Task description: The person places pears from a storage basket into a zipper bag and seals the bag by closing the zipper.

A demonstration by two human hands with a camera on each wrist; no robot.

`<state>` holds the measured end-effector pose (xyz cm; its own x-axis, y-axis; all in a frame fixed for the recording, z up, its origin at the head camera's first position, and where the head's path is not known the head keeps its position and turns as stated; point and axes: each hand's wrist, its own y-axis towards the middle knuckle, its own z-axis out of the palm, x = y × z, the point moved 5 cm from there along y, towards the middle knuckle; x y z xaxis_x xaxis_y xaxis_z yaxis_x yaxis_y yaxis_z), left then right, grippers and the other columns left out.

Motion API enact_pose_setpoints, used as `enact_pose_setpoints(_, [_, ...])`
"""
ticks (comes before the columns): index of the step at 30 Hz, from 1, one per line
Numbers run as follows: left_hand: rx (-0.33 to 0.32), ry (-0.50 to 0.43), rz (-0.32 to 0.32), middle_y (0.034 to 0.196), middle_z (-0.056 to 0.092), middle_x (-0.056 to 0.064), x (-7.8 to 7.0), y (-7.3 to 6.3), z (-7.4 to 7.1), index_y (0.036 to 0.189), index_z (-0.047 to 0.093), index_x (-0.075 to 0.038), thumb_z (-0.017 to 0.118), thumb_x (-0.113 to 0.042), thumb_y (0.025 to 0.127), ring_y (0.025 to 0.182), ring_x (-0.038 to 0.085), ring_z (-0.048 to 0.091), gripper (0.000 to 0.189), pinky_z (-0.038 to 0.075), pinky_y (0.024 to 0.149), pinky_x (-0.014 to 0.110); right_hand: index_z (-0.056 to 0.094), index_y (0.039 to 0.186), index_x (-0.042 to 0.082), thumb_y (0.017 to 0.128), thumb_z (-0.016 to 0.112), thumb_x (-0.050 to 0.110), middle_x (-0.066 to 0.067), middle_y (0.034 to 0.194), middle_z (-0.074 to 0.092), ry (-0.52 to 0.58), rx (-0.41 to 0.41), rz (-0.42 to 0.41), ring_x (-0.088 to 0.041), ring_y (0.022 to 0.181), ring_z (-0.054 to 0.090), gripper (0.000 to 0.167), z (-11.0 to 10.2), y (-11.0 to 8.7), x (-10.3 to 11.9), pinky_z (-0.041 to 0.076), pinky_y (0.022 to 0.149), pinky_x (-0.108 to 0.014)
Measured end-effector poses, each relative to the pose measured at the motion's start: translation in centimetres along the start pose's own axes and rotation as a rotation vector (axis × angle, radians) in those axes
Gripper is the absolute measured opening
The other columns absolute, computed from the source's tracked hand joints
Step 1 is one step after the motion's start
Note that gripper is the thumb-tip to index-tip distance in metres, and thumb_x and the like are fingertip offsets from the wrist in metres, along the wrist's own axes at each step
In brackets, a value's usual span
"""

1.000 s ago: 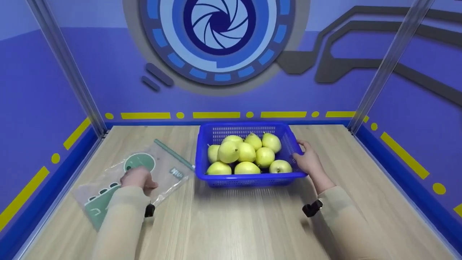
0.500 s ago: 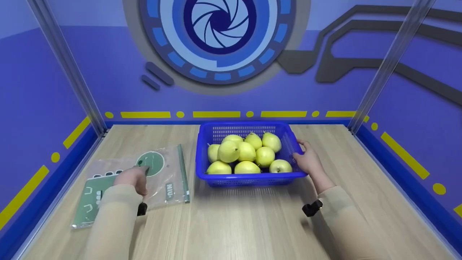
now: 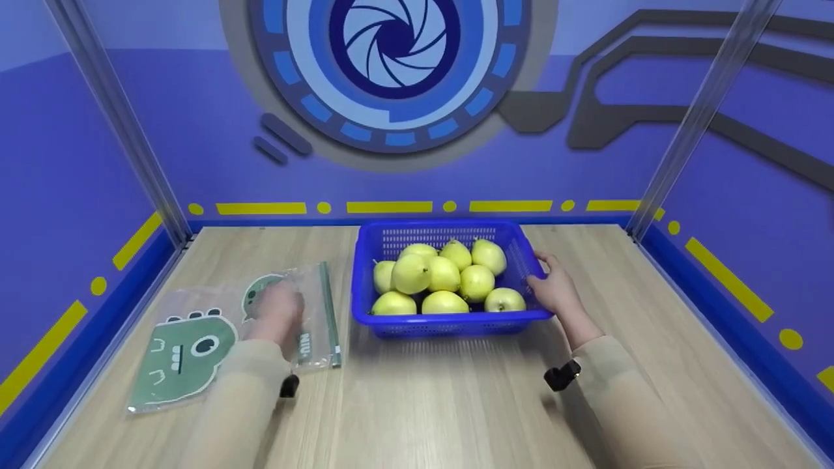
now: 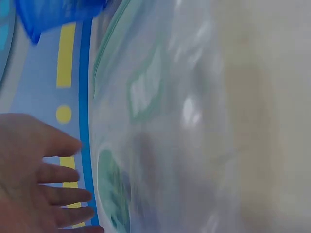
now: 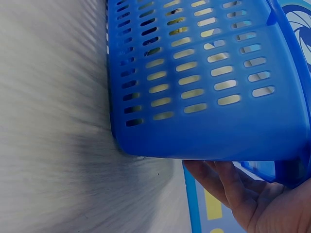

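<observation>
Wood-grain tabletop (image 3: 417, 410) within blue-violet, yellow-dashed walls (image 3: 195, 143). The right hand (image 3: 557, 286) grips the far-central basket (image 3: 449, 319) of pears (image 3: 477, 283) by its right rim; at left, the left hand (image 3: 280, 311), fingers extended, overlies a bag (image 3: 172, 368).

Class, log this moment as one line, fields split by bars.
left hand: over plastic bag | right hand: grips blue basket by rim | blue basket: holds pears | plastic bag: on table

left arm (image 3: 241, 404) and right arm (image 3: 625, 404) both stretched forward, beige sleeves on, left hand (image 3: 279, 309) kinda blurry from the head cam, fingers pretty much straight, right hand (image 3: 557, 286) gripping, fingers bent
</observation>
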<state>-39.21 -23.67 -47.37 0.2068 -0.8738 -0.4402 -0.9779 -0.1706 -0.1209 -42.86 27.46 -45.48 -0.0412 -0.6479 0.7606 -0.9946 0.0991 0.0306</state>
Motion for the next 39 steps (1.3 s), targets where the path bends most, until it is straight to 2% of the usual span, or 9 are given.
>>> enact_pose_setpoints(3, [-0.104,0.014,0.027,0.099,0.067,0.024,-1.8,0.3,1.1,0.102,0.066,0.004,0.05,-0.021,0.105,0.093,0.04,0.065,0.03,0.054,0.082,0.055,0.031,0.159,0.007,0.1,0.051,0.015,-0.034,0.15,0.046,0.008,0.008,0.003,-0.043,0.126,0.053,0.063,0.1,0.0,0.1,0.044,0.106,-0.057])
enact_pose_setpoints(5, [-0.13,0.039,0.037,0.099,0.069,0.025,-2.7,0.2,1.9,0.1,0.067,0.005,0.055,-0.025,0.104,0.094,0.041,0.066,0.033,0.055,0.081,0.056,0.031,0.159,0.007,0.1,0.051,0.015,-0.034,0.151,0.045,0.012,0.01,0.007,-0.043,0.128,0.052,0.063,0.1,0.0,0.1,0.043,0.108,-0.058])
enact_pose_setpoints(10, [-0.109,0.062,0.02,0.105,0.071,0.029,-3.7,-0.1,3.6,0.099,0.071,0.006,0.06,-0.035,0.101,0.099,0.044,0.069,0.043,0.056,0.084,0.057,0.03,0.16,0.007,0.101,0.05,0.015,-0.033,0.154,0.043,0.018,0.014,0.012,-0.044,0.13,0.051,0.063,0.2,0.0,0.1,0.043,0.109,-0.059])
enact_pose_setpoints(15, [-0.12,0.066,0.025,0.11,0.071,0.032,-3.7,-0.4,4.4,0.099,0.072,0.008,0.064,-0.031,0.097,0.105,0.051,0.067,0.039,0.056,0.086,0.06,0.029,0.16,0.008,0.102,0.05,0.016,-0.032,0.155,0.041,0.015,0.015,0.022,-0.044,0.131,0.051,0.063,0.1,0.0,0.1,0.044,0.108,-0.058])
enact_pose_setpoints(23, [-0.129,-0.019,0.007,0.106,0.071,0.03,-3.1,-0.5,4.5,0.101,0.07,0.007,0.061,-0.017,0.092,0.102,0.048,0.068,0.028,0.056,0.082,0.06,0.03,0.16,0.007,0.101,0.05,0.016,-0.034,0.152,0.044,0.004,0.009,0.02,-0.041,0.125,0.053,0.063,0.1,-0.1,0.1,0.045,0.106,-0.057])
enact_pose_setpoints(26, [-0.129,-0.062,-0.003,0.099,0.072,0.027,-2.7,-0.6,4.3,0.097,0.069,0.006,0.059,-0.014,0.09,0.09,0.041,0.068,0.023,0.057,0.078,0.057,0.03,0.16,0.008,0.101,0.05,0.016,-0.033,0.153,0.043,0.005,0.007,0.022,-0.04,0.124,0.053,0.062,0.1,-0.1,0.1,0.044,0.107,-0.057])
enact_pose_setpoints(31, [-0.109,-0.11,-0.036,0.077,0.064,0.015,-2.2,-0.9,3.8,0.082,0.063,0.0,0.055,-0.011,0.093,0.072,0.029,0.058,0.018,0.051,0.067,0.044,0.03,0.16,0.008,0.101,0.05,0.015,-0.033,0.152,0.044,0.011,0.006,0.018,-0.043,0.127,0.053,0.062,0.1,-0.1,0.0,0.044,0.107,-0.057])
enact_pose_setpoints(35, [-0.111,-0.132,-0.037,0.07,0.057,0.007,-2.0,-1.3,3.1,0.074,0.059,-0.006,0.054,-0.013,0.095,0.067,0.024,0.056,0.023,0.045,0.059,0.036,0.03,0.16,0.008,0.101,0.05,0.015,-0.033,0.151,0.045,0.025,0.013,0.021,-0.044,0.13,0.052,0.063,0.1,-0.1,0.0,0.044,0.107,-0.058])
enact_pose_setpoints(39, [-0.153,-0.156,-0.024,0.069,0.059,0.008,-2.0,-1.9,2.4,0.072,0.063,-0.005,0.056,-0.015,0.095,0.066,0.025,0.056,0.026,0.043,0.058,0.036,0.03,0.16,0.008,0.101,0.05,0.016,-0.033,0.153,0.043,0.022,0.012,0.025,-0.045,0.131,0.051,0.063,0.0,-0.2,0.0,0.043,0.109,-0.058])
